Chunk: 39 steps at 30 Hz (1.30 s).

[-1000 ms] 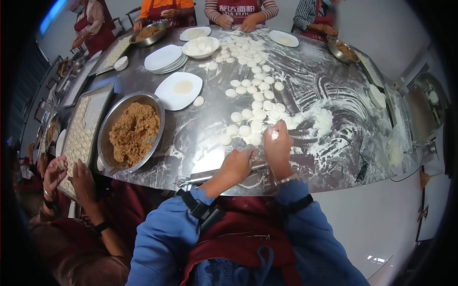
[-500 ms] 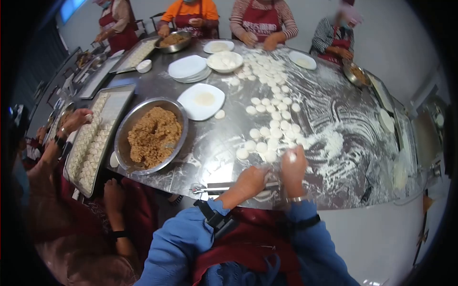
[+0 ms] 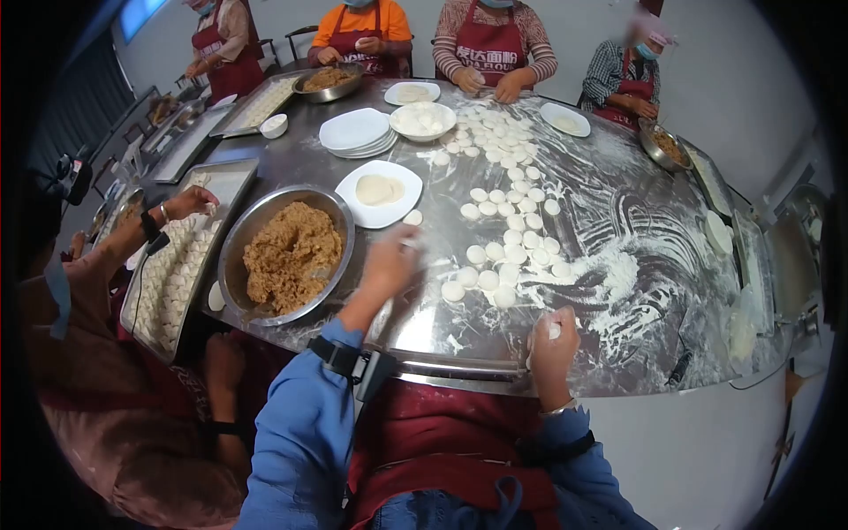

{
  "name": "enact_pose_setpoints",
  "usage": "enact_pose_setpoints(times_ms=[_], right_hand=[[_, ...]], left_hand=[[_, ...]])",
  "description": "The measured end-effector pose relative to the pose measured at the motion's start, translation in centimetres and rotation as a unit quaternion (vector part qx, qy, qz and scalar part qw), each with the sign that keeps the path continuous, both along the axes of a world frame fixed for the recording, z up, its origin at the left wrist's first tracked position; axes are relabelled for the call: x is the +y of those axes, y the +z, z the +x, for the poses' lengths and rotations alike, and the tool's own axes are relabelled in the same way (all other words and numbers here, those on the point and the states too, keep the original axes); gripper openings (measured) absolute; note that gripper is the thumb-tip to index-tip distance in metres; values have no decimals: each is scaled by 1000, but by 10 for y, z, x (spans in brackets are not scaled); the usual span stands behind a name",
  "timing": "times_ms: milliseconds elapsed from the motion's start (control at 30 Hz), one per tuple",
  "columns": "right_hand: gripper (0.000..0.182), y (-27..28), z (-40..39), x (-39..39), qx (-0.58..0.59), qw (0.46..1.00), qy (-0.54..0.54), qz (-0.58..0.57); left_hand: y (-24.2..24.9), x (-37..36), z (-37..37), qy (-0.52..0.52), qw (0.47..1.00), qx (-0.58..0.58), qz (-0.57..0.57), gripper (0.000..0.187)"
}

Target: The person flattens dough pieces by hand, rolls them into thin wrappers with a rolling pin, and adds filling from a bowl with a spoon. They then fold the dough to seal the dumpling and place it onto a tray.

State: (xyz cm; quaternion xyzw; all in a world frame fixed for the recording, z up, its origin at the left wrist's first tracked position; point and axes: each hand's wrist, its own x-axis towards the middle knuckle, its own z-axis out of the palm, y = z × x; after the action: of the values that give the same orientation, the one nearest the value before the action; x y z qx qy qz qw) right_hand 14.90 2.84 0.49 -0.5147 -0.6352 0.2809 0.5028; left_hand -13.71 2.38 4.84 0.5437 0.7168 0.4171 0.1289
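Observation:
My left hand is over the metal table, between the large bowl of brown filling and the dough discs. Its fingers are curled and blurred, so I cannot tell what they hold. Near the table's front edge, my right hand is closed around a small white piece of dough. A white plate with flat dough wrappers lies beyond my left hand, and a single dough disc sits beside it.
At the left, a co-worker's hand is over a tray of dumplings. Stacked plates and a bowl of dough pieces stand farther back. Several people are around the table. Loose flour covers the right side.
My left hand has moved left and away from me, toward the plate. My right hand has come slightly nearer. More dough wrapper shows on the plate. The neighbouring co-worker's hand has shifted right.

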Motion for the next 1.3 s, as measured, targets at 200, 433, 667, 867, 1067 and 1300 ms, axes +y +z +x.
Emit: enact_pose_setpoints(times_ms=[200,433,667,867,1067,1300], right_hand=[[13,4,1,-2,-20,1000,-2,11],[13,0,6,-12,-20,1000,-18,-6],[15,56,1,-31,-47,998,34,14],[16,29,-29,35,-81,992,10,100],[17,-5,10,-15,13,1000,6,-16],[15,32,-39,41,-121,989,-15,84]], left_hand=[[-39,-14,62,-198,961,191,-6,22],[-39,-40,86,-206,965,77,-145,19],[-36,-28,111,-339,926,22,-162,10],[-34,-10,130,-242,953,75,-168,8],[-27,-31,112,-325,927,84,-169,9],[-41,-12,125,-184,977,44,-98,10]])
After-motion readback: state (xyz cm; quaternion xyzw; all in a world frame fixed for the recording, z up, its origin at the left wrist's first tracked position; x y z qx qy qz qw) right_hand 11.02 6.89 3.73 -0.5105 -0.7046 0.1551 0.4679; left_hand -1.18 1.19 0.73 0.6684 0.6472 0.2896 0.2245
